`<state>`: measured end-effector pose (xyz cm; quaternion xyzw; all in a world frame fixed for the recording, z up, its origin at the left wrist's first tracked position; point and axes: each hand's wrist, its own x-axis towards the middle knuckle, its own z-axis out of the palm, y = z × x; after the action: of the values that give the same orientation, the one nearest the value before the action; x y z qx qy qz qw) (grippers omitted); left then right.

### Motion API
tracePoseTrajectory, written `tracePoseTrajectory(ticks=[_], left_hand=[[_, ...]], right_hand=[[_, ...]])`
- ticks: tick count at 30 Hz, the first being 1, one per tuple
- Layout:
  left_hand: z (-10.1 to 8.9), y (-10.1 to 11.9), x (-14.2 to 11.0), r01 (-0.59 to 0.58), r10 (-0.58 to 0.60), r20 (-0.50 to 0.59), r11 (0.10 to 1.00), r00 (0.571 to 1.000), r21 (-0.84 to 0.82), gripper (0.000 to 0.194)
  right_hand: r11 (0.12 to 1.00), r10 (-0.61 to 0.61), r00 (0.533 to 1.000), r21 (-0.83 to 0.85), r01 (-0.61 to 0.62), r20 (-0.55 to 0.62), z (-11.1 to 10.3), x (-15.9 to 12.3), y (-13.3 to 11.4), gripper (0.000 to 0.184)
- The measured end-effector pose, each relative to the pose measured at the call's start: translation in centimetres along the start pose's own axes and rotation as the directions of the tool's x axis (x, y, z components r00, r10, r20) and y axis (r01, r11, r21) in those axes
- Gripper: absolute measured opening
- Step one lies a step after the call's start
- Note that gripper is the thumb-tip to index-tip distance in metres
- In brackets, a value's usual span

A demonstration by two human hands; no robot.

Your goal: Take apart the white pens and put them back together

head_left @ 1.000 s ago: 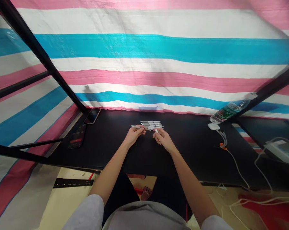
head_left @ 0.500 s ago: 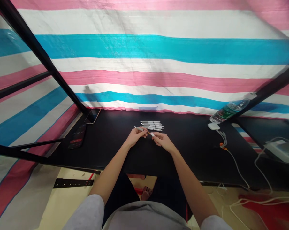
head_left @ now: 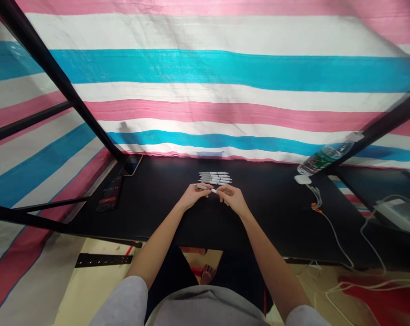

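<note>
Closer together than a second ago: left hand [head_left: 193,196] and right hand [head_left: 232,199], with the gray-and-white marker [head_left: 202,186] between them, shifted rightward just below the row of markers [head_left: 214,178].

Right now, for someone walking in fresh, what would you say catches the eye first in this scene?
The large pink, white and blue striped tarpaulin filling the back and left comes first. Below it, on the black desk, the left hand and right hand meet on a white marker, just in front of a row of similar markers. A water bottle shows at the desk's far right.
</note>
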<state>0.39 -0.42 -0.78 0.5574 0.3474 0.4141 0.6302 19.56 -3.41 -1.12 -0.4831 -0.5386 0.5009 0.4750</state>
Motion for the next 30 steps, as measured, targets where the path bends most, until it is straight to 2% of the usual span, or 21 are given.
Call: tracePoseTrajectory(ticks=[6,10,22,30], left_hand=[[-0.13,-0.19,0.13,0.004,-0.004,-0.028,1.000,1.000,-0.027,0.029],[-0.11,-0.02,0.17,-0.017,0.010,-0.082,0.996,0.997,-0.084,0.030],[-0.05,-0.08,0.06,0.009,-0.012,-0.037,0.997,0.999,-0.082,0.030],[-0.10,0.15,0.18,0.070,-0.083,-0.068,0.984,0.994,-0.166,0.034]], right_hand=[[0.991,-0.057,0.998,0.125,0.054,0.019,-0.46,0.01,-0.33,0.033],[0.987,-0.001,0.999,0.159,-0.007,0.054,-0.34,0.07,-0.21,0.038],[0.970,0.030,0.996,0.242,-0.010,-0.079,-0.07,0.34,0.23,0.038],[0.966,0.027,0.996,0.257,-0.004,-0.087,-0.23,0.42,0.42,0.039]])
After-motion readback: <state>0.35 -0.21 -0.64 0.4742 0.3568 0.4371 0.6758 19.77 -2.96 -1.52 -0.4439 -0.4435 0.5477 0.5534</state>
